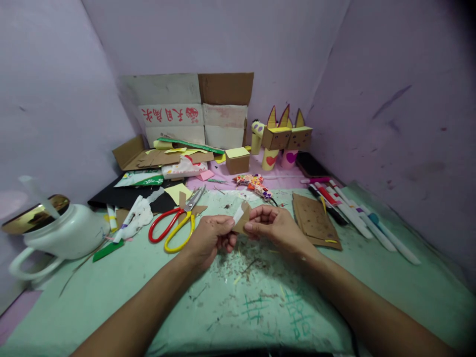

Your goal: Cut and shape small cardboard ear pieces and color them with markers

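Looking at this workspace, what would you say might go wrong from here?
The small cardboard piece, pinched between the left hand and right hand, could crease or tear if pulled too hard. The scissors lie close beside the left hand, so a sideways move might knock them. The patterned glue gun lies just beyond the hands; if hot, which I can't tell, it could burn fingers.

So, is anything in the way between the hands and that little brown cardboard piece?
Nothing visible is. The left hand and right hand already pinch the cardboard piece. The scissors lie to the left, and the glue gun lies beyond.
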`<act>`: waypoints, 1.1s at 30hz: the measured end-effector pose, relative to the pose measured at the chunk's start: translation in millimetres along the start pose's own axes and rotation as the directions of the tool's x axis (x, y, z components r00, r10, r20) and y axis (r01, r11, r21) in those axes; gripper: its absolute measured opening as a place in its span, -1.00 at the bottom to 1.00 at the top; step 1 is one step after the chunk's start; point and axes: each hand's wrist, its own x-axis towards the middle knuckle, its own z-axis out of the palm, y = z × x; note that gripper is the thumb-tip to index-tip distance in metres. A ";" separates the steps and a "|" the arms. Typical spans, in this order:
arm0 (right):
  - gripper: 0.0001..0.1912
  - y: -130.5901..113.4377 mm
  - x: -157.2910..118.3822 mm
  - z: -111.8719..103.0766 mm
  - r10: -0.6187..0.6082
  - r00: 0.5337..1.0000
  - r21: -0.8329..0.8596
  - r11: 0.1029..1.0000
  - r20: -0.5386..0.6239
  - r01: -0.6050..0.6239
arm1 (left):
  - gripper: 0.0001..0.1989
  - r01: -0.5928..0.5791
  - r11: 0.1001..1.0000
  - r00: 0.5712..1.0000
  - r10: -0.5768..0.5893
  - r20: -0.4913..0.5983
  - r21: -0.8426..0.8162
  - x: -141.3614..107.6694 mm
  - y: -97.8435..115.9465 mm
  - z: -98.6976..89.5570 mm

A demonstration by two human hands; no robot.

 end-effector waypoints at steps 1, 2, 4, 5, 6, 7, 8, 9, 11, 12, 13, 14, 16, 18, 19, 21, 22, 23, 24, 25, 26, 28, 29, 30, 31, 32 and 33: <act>-0.67 0.1 0.0 0.4 -0.001 1.000 -0.018 1.000 -0.014 0.001 | -0.75 0.003 1.000 1.000 -0.003 0.015 0.004 -0.4 0.4 0.2; -0.68 0.2 -0.2 0.8 -0.003 1.000 -0.035 0.999 -0.024 0.002 | -0.76 0.006 1.000 1.000 -0.006 0.028 0.005 -0.7 0.6 0.5; -0.68 0.3 -0.7 1.7 -0.011 0.999 -0.065 0.998 -0.046 0.008 | -0.77 0.013 1.000 0.999 -0.013 0.050 0.003 -1.1 0.7 1.1; -0.67 0.4 -1.0 2.0 -0.016 0.998 -0.082 0.997 -0.055 0.012 | -0.78 0.012 1.000 0.998 -0.012 0.058 0.003 -1.1 0.6 1.4; -0.67 0.5 -1.3 2.4 -0.023 0.998 -0.098 0.995 -0.061 0.017 | -0.79 0.009 1.000 0.998 -0.009 0.064 0.002 -1.1 0.2 1.7; -0.68 0.5 -1.6 2.6 -0.031 0.997 -0.111 0.994 -0.064 0.024 | -0.79 0.005 1.000 0.998 -0.005 0.067 0.001 -1.1 -0.2 1.9; -0.68 0.5 -1.9 2.7 -0.040 0.997 -0.118 0.992 -0.064 0.032 | -0.80 0.001 1.000 0.998 -0.001 0.069 0.000 -1.0 -0.8 2.0; -0.69 0.3 -2.2 2.7 -0.048 0.997 -0.119 0.992 -0.062 0.040 | -0.79 -0.003 1.000 0.998 0.003 0.070 -0.001 -0.8 -1.5 2.1; -0.71 -0.3 -2.8 2.4 -0.046 0.998 -0.114 0.993 -0.046 0.040 | -0.77 -0.008 1.000 0.998 0.008 0.070 0.007 -0.5 -3.2 2.0; -0.71 -0.7 -3.0 2.3 -0.038 0.999 -0.112 0.993 -0.037 0.033 | -0.76 -0.008 1.000 0.997 0.007 0.072 0.019 -0.3 -4.1 1.8; -0.71 -0.9 -3.2 2.1 -0.027 0.999 -0.109 0.994 -0.033 0.023 | -0.74 -0.010 0.999 0.997 0.007 0.072 0.036 0.0 -5.1 1.5; -0.70 -1.0 -3.4 2.0 -0.014 0.999 -0.102 0.995 -0.032 0.011 | -0.73 -0.011 0.998 0.997 0.007 0.071 0.059 0.3 -6.2 1.2; -0.69 -0.7 -3.5 2.1 0.013 0.999 -0.074 0.997 -0.036 -0.016 | -0.72 -0.012 0.994 0.999 0.007 0.049 0.105 1.0 -8.4 0.6; -0.68 0.3 -3.5 2.4 0.036 0.999 -0.034 0.999 -0.035 -0.037 | -0.72 -0.011 0.991 1.000 0.010 0.011 0.132 1.5 -10.3 0.6; -0.68 0.9 -3.5 2.6 0.044 0.999 -0.017 0.999 -0.031 -0.044 | -0.72 -0.009 0.990 1.000 0.010 -0.005 0.137 1.6 -11.0 1.0; -0.68 1.7 -3.6 2.9 0.048 0.998 0.001 0.999 -0.028 -0.048 | -0.73 -0.020 0.991 0.999 0.025 -0.032 0.136 1.5 -11.4 2.7; -0.68 1.9 -3.7 3.0 0.047 0.999 0.003 0.999 -0.028 -0.046 | -0.75 -0.029 0.991 0.998 0.036 -0.048 0.132 1.2 -11.0 4.0; -0.68 2.1 -3.8 3.1 0.044 0.999 0.002 0.999 -0.030 -0.044 | -0.76 -0.041 0.991 0.996 0.050 -0.071 0.127 0.8 -10.4 5.5; -0.69 2.3 -3.8 3.0 0.042 0.999 0.001 0.999 -0.032 -0.042 | -0.76 -0.052 0.991 0.994 0.063 -0.094 0.121 0.2 -9.5 7.0; -0.69 2.6 -3.8 3.0 0.041 0.999 0.001 0.999 -0.035 -0.041 | -0.75 -0.059 0.991 0.991 0.072 -0.111 0.118 -0.4 -8.5 8.5; -0.68 3.0 -3.6 3.0 0.042 0.998 0.004 0.999 -0.038 -0.042 | -0.74 -0.061 0.991 0.990 0.075 -0.117 0.120 -1.1 -7.4 9.8; -0.67 4.2 -3.3 3.2 0.050 0.998 0.009 0.999 -0.046 -0.050 | -0.73 -0.060 0.989 0.991 0.074 -0.107 0.135 -2.2 -5.9 11.9; -0.67 4.9 -3.1 3.5 0.054 0.997 0.007 0.999 -0.046 -0.054 | -0.73 -0.056 0.988 0.993 0.070 -0.100 0.141 -2.6 -5.5 12.6; -0.67 5.7 -3.1 4.1 0.056 0.997 0.001 0.998 -0.045 -0.056 | -0.73 -0.053 0.988 0.993 0.067 -0.099 0.142 -2.8 -5.6 12.9; -0.66 6.4 -3.1 4.6 0.055 0.998 -0.008 0.998 -0.042 -0.055 | -0.73 -0.054 0.989 0.992 0.069 -0.105 0.137 -2.7 -6.0 13.0; -0.66 6.9 -3.2 5.2 0.054 0.998 -0.018 0.998 -0.039 -0.055 | -0.73 -0.058 0.990 0.991 0.072 -0.113 0.128 -2.4 -6.8 12.9; -0.65 7.3 -3.2 5.4 0.054 0.998 -0.028 0.998 -0.033 -0.055 | -0.72 -0.063 0.991 0.990 0.076 -0.119 0.116 -1.8 -7.8 12.4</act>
